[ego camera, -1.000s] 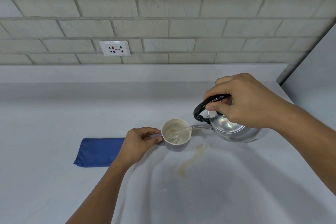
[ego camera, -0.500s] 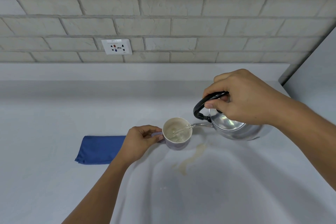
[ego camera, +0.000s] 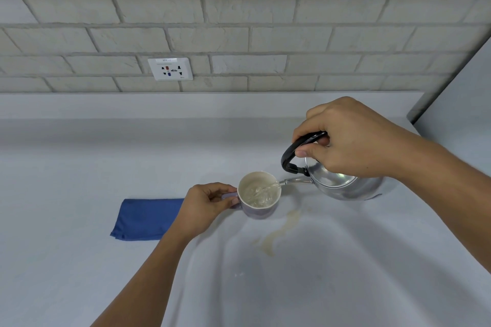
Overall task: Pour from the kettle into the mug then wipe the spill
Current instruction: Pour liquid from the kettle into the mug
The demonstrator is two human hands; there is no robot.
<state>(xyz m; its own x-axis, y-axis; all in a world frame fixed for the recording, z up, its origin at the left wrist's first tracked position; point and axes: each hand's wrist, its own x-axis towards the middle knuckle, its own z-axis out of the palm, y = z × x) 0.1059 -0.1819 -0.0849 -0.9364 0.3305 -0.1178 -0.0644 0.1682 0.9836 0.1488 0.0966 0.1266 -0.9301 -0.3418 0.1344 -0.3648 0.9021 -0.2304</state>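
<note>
A shiny metal kettle [ego camera: 342, 186] with a black handle is tilted left above the counter, and my right hand [ego camera: 353, 141] grips that handle. A thin stream runs from its spout into a lilac mug [ego camera: 259, 210] with a pale inside, which stands on the counter and holds liquid. My left hand [ego camera: 206, 206] holds the mug's handle on its left side. A yellowish spill [ego camera: 279, 233] streaks the counter just right of and nearer than the mug. A folded blue cloth [ego camera: 144, 219] lies flat to the left, partly behind my left wrist.
The pale grey counter [ego camera: 79, 260] runs back to a low ledge under a brick wall with a white power socket [ego camera: 170, 69]. A grey side panel [ego camera: 462, 103] closes off the far right.
The kettle has tipped a little further and the stream keeps running, so the liquid in the mug stands higher. Both hands keep their grips and the view has shifted slightly.
</note>
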